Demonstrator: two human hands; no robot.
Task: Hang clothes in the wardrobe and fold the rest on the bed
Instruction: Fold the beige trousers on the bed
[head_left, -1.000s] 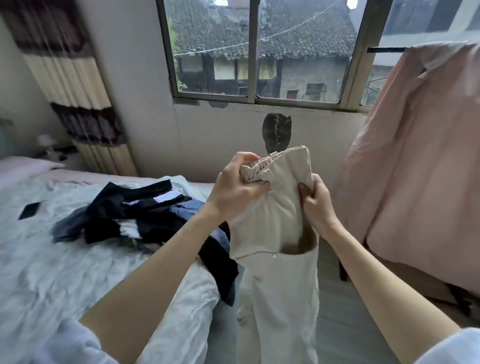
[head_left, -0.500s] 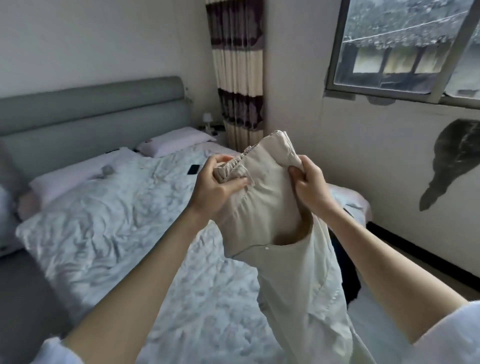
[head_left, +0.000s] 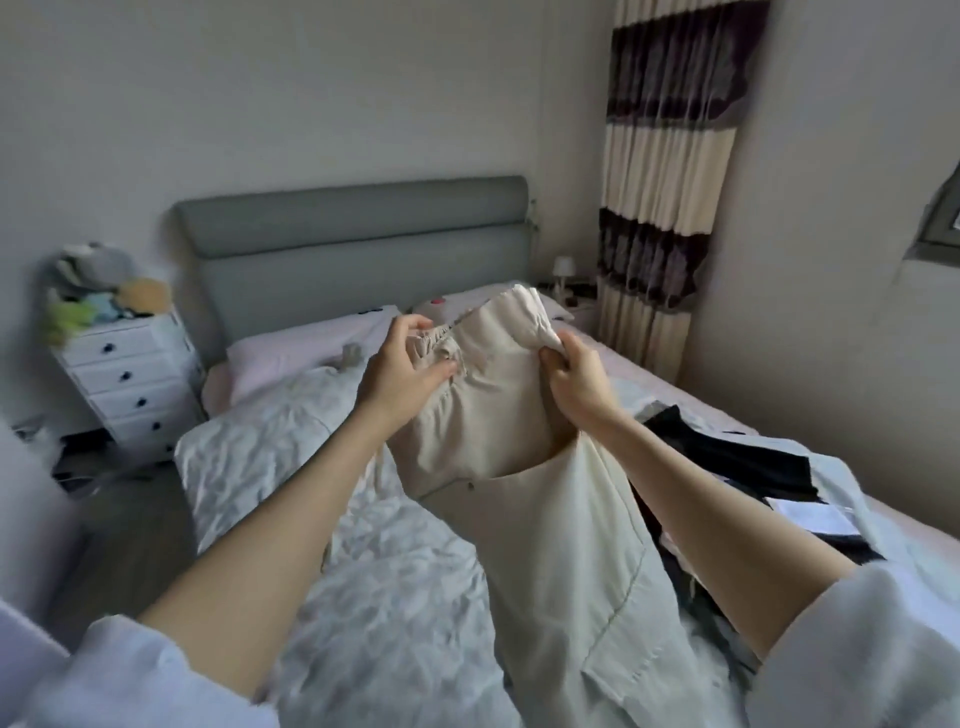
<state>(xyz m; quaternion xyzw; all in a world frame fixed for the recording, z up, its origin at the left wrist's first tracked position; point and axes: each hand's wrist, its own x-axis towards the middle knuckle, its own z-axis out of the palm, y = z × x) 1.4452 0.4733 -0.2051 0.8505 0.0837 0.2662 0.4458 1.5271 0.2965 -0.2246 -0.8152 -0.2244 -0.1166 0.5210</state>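
A pair of cream trousers (head_left: 498, 415) hangs in the air over the bed (head_left: 291, 447), waistband up, legs trailing down toward me. My left hand (head_left: 402, 371) pinches the gathered elastic waistband at its left side. My right hand (head_left: 574, 382) grips the waistband's right side, fingers curled into the fabric. A heap of dark clothes (head_left: 737, 457), with a white piece among them, lies on the right half of the bed, partly hidden by my right arm and the trousers.
The bed has a crumpled white quilt, pink pillows (head_left: 311, 343) and a grey headboard (head_left: 353, 249). A white chest of drawers (head_left: 130, 379) topped with soft toys stands at its left. A striped curtain (head_left: 670, 171) hangs at the right, with a small lamp (head_left: 563, 270) beside it.
My view has swung left, from the window and the pink garment to the headboard. Both hands kept their hold on the trousers' waistband, which now hang over the bed.
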